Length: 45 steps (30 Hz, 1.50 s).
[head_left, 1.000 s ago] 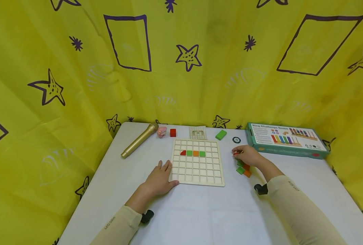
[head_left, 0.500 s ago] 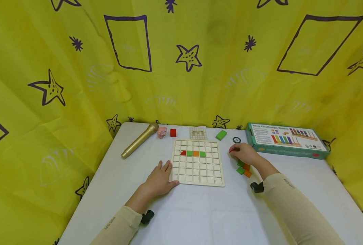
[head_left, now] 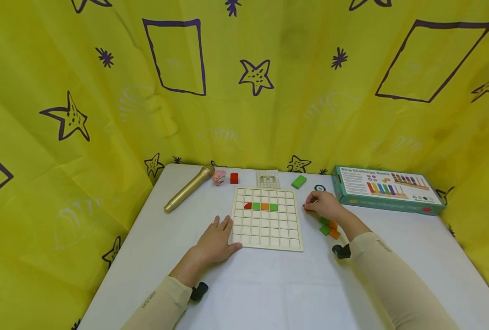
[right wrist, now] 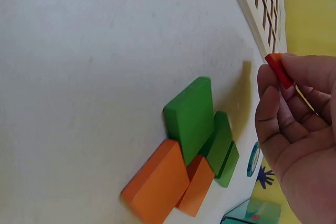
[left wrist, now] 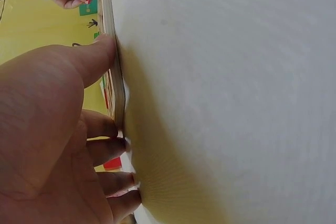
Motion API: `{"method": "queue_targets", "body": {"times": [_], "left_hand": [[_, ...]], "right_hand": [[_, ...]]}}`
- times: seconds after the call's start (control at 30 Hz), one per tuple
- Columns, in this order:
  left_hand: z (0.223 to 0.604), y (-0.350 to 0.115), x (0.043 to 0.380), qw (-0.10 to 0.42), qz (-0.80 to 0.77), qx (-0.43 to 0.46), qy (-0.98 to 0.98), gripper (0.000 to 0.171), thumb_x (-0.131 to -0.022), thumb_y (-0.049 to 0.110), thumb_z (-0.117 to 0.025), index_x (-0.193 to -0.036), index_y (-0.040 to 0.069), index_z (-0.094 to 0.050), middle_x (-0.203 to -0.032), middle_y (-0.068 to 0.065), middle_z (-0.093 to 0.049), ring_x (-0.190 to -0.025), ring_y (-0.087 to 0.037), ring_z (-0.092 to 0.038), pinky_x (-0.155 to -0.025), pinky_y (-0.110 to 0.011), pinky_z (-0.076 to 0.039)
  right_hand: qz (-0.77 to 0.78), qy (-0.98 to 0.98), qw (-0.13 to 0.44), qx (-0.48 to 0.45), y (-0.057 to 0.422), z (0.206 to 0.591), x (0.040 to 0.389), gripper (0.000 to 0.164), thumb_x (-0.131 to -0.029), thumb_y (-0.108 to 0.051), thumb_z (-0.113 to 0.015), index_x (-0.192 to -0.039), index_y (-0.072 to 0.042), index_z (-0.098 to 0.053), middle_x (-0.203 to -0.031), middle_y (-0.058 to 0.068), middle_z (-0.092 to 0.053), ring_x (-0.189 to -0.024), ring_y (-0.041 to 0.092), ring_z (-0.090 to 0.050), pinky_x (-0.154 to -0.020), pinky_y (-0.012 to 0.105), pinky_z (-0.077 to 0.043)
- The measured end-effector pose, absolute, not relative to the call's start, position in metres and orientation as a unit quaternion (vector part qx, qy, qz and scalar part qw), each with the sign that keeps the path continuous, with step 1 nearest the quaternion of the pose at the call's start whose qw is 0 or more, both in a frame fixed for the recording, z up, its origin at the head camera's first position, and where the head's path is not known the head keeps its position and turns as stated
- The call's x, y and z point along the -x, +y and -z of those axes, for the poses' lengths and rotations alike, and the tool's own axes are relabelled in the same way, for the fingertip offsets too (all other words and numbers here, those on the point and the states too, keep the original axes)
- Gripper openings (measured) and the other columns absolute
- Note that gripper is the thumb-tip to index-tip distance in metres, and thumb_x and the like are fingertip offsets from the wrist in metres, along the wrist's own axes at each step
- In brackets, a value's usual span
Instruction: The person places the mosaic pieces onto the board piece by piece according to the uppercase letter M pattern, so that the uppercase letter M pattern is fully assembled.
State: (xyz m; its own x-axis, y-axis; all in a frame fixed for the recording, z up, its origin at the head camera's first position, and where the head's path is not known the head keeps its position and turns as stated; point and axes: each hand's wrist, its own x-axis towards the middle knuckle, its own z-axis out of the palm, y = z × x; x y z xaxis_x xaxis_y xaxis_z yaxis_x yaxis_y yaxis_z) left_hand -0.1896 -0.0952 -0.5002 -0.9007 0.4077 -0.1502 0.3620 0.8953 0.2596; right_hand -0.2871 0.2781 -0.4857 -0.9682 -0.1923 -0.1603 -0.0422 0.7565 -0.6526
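Note:
My right hand [head_left: 326, 205] pinches a small red tile [right wrist: 280, 71] between thumb and fingers, above the table just right of the wooden grid board [head_left: 266, 229]. Along one row of the board sit a red tile with a curved edge [head_left: 248, 206], a green tile [head_left: 256, 206], an orange tile [head_left: 265, 206] and another green tile [head_left: 273, 207]. My left hand [head_left: 212, 243] rests against the board's left side, fingers extended, the thumb at its near corner. Below my right hand lies a loose pile of green tiles [right wrist: 191, 116] and orange tiles [right wrist: 157, 182].
Behind the board lie a gold microphone [head_left: 188, 189], a pink figure [head_left: 219, 178], a red block [head_left: 234, 178], a grid pattern card [head_left: 267, 178], a green block [head_left: 299, 182] and a round disc [head_left: 320, 188]. A game box [head_left: 388, 190] stands back right, before a yellow curtain [head_left: 219, 114].
My right hand has moved left from above the tile pile toward the board, carrying the red tile. My left hand stays at the board's side.

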Motion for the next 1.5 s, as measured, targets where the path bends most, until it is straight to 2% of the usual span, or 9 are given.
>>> {"method": "queue_targets", "body": {"times": [0.2, 0.47, 1.5], "left_hand": [[0.500, -0.095, 0.190, 0.098, -0.114, -0.200, 0.968, 0.086, -0.097, 0.053, -0.060, -0.152, -0.006, -0.035, -0.160, -0.021, -0.032, -0.146, -0.049, -0.024, -0.118, -0.052, -0.027], [0.502, -0.095, 0.190, 0.100, -0.116, -0.195, 0.969, 0.086, -0.097, 0.054, -0.060, -0.153, -0.006, -0.035, -0.160, -0.020, -0.031, -0.147, -0.048, -0.022, -0.118, -0.050, -0.026], [0.503, -0.097, 0.191, 0.099, -0.105, -0.200, 0.969, 0.087, -0.096, 0.056, -0.059, -0.153, -0.005, -0.035, -0.160, -0.020, -0.031, -0.147, -0.048, -0.023, -0.119, -0.050, -0.026]], "right_hand": [[0.354, 0.926, 0.117, 0.056, 0.268, 0.485, 0.290, 0.014, -0.095, -0.018, -0.071, -0.092, -0.006, -0.065, -0.094, 0.010, -0.064, -0.080, 0.024, -0.055, -0.064, 0.032, -0.047], [0.366, 0.920, 0.121, 0.074, 0.254, 0.485, 0.293, 0.015, -0.096, -0.016, -0.069, -0.105, -0.004, -0.070, -0.096, 0.008, -0.067, -0.089, 0.024, -0.057, -0.079, 0.035, -0.049], [0.364, 0.920, 0.126, 0.074, 0.213, 0.488, 0.300, 0.011, -0.094, -0.018, -0.073, -0.097, -0.008, -0.074, -0.094, 0.005, -0.069, -0.089, 0.023, -0.057, -0.079, 0.034, -0.048]]}}
